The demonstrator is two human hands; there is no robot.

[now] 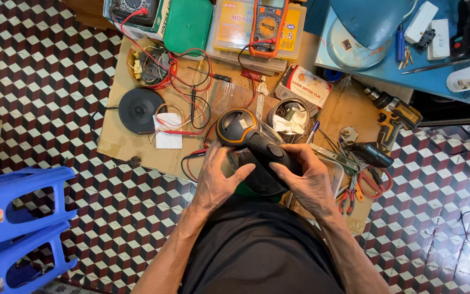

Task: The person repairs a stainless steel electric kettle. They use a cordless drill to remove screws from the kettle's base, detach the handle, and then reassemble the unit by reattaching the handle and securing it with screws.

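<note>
I hold an electric kettle [248,142] over my lap, seen from above: glass body, black lid with an orange ring, black handle. My left hand [217,177] wraps the kettle's left side. My right hand [307,179] grips the handle's right end, thumb on top. The kettle's round black power base [138,110] lies on a cardboard sheet [116,142] to the left. Red and black probe leads [191,92] run across the cardboard to an orange multimeter [267,26] at the top.
A cordless drill [391,117], pliers [352,193], a screwdriver [370,154], a small tub of parts [149,66] and a metal cup [290,115] surround the kettle. Blue plastic stools [14,209] stand at the left. A blue table [409,60] is upper right.
</note>
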